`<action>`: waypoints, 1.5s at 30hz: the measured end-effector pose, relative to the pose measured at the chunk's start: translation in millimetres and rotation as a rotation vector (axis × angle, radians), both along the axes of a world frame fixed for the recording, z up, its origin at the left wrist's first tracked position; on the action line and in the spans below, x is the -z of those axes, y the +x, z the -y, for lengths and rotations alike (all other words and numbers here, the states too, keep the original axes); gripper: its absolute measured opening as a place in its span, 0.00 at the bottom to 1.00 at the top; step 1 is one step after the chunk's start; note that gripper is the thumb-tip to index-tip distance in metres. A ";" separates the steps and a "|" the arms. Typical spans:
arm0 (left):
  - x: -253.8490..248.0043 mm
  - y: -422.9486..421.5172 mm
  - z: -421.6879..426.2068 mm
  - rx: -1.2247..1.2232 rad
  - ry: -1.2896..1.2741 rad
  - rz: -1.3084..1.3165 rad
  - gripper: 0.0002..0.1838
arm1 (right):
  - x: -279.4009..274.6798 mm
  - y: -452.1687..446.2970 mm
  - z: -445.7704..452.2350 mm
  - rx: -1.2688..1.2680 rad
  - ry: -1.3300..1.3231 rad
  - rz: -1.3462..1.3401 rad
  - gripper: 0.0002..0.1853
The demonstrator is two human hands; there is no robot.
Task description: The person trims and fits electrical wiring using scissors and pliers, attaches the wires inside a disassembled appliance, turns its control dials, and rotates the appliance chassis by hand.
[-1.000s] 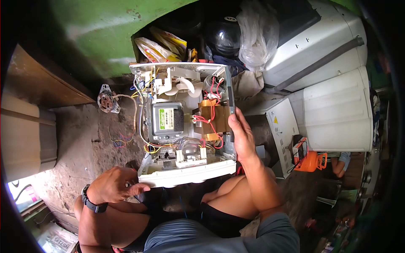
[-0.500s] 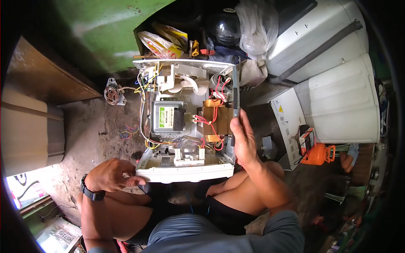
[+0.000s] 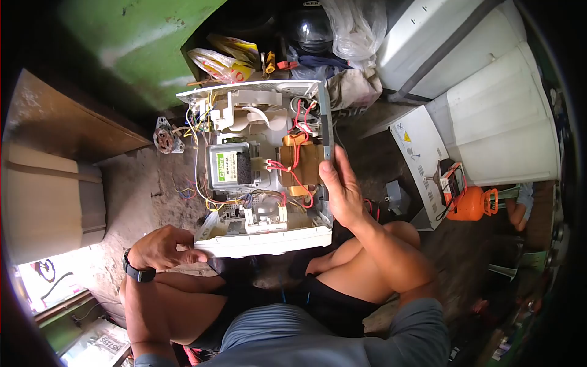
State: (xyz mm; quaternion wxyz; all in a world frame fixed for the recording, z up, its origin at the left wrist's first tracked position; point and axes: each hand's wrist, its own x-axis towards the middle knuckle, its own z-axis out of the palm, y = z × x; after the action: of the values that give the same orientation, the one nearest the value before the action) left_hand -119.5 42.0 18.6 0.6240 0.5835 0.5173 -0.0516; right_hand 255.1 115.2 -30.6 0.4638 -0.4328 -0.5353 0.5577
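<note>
A microwave oven (image 3: 263, 243) with its cover off is held in front of me, its inner parts facing up. Inside are a magnetron (image 3: 228, 166) with a green-and-white label, a copper-wound transformer (image 3: 301, 164) with red wires, and a white fan (image 3: 260, 117). My left hand (image 3: 165, 248) grips the lower left corner of the white front panel, thumb against the edge and fingers curled, partly hidden. On the opposite side, my right hand (image 3: 342, 189) clasps the grey side edge beside the transformer, thumb on top and fingers down the outside.
A small motor (image 3: 168, 136) and loose coloured wires (image 3: 185, 191) lie on the floor to the left. A white metal panel (image 3: 422, 165) stands at right, near an orange tank (image 3: 468, 207). Bags (image 3: 223, 64) and a black helmet (image 3: 307, 30) sit at the back.
The view has turned slightly. The microwave oven and both hands sit a little further left and higher in the picture, with the oven tilted slightly counter-clockwise. Both grips look the same.
</note>
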 end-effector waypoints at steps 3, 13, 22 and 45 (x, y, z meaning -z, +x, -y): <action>9.1 -5.7 5.4 0.017 0.072 0.024 0.21 | 0.4 -1.8 2.0 0.013 0.037 0.007 0.20; 17.6 -3.4 31.0 -0.249 0.032 0.133 0.29 | 10.6 4.1 0.3 0.025 0.096 0.119 0.27; 54.0 111.9 127.0 -0.776 -0.321 0.513 0.39 | 13.5 4.1 1.2 0.051 0.152 0.091 0.28; 129.3 187.6 108.5 -1.279 -0.302 1.054 0.35 | 11.0 2.6 1.7 0.103 0.260 0.126 0.30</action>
State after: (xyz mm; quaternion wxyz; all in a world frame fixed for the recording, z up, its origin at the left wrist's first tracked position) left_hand 68.1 -66.6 -110.7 0.7640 0.0359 0.3769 0.5224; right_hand 257.7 113.5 -41.6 0.5094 -0.4301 -0.6082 0.4308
